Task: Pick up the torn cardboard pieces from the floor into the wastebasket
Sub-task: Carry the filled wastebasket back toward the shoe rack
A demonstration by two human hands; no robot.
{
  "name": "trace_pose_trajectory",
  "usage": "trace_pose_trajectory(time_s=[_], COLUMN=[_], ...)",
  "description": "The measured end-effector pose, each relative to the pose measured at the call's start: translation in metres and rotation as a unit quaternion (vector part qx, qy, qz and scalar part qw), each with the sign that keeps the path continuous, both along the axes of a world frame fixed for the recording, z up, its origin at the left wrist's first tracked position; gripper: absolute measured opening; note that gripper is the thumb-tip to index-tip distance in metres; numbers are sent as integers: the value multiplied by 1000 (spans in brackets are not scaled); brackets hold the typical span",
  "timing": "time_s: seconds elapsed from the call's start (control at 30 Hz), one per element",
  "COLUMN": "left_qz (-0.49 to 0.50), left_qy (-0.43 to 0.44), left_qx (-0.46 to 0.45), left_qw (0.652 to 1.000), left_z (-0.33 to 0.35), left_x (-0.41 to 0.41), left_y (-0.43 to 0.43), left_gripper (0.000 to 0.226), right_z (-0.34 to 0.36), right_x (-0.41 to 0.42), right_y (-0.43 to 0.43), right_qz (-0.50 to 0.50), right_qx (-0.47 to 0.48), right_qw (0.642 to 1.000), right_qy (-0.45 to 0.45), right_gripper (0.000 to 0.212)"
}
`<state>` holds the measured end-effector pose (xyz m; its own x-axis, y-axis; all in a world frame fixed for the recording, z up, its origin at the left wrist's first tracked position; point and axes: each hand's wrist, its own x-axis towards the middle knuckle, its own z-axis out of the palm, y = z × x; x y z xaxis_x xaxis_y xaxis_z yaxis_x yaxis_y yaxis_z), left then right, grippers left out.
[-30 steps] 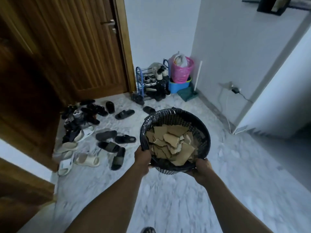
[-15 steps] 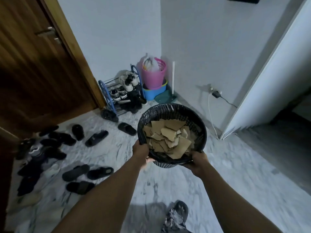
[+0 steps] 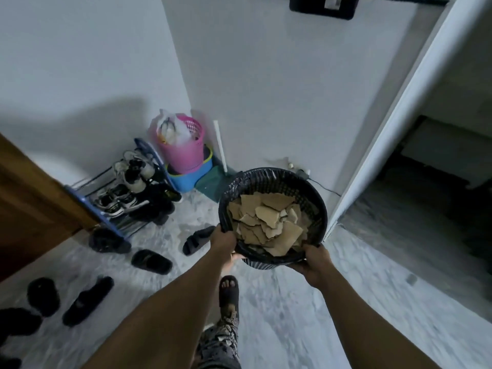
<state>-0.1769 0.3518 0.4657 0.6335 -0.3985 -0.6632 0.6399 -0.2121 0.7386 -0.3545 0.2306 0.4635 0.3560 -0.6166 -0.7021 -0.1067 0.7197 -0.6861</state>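
A round black mesh wastebasket (image 3: 290, 179) with a black liner is held up in the air in front of me, tilted a little toward me. Several torn brown cardboard pieces (image 3: 269, 222) fill it. My left hand (image 3: 222, 242) grips the near left rim. My right hand (image 3: 314, 263) grips the near right rim and underside. No cardboard shows on the marble floor in view.
A blue shoe rack (image 3: 127, 193) with shoes stands at the left wall by a wooden door (image 3: 29, 209). A pink basket (image 3: 186, 150) sits in a blue tub (image 3: 190, 177) in the corner. Slippers (image 3: 151, 262) lie scattered on the floor. A doorway (image 3: 426, 209) opens at right. My sandalled foot (image 3: 228, 288) is below the basket.
The view has swung right and closer to the corner; the door and scattered slippers have slid to the left. Both hands still hold the wastebasket, and my foot has stepped forward.
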Motion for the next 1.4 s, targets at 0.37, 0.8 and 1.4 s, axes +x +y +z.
trace_pose_trajectory(time_s=[0.37, 0.8, 1.4], left_qz=[-229, -341, -528], left_qy=[18, 7, -219], left_qx=[111, 189, 204], left_qw=[967, 921, 795], left_z=[-102, -355, -585], left_x=[174, 202, 171], left_y=[-187, -301, -303], left_gripper=[25, 34, 136], right_z=[-101, -349, -580], right_x=[126, 138, 103], right_y=[-130, -196, -194], right_qz=[-177, -219, -121], right_qx=[109, 117, -60], right_qw=[976, 953, 949], right_qy=[59, 175, 284], right_gripper=[37, 37, 87])
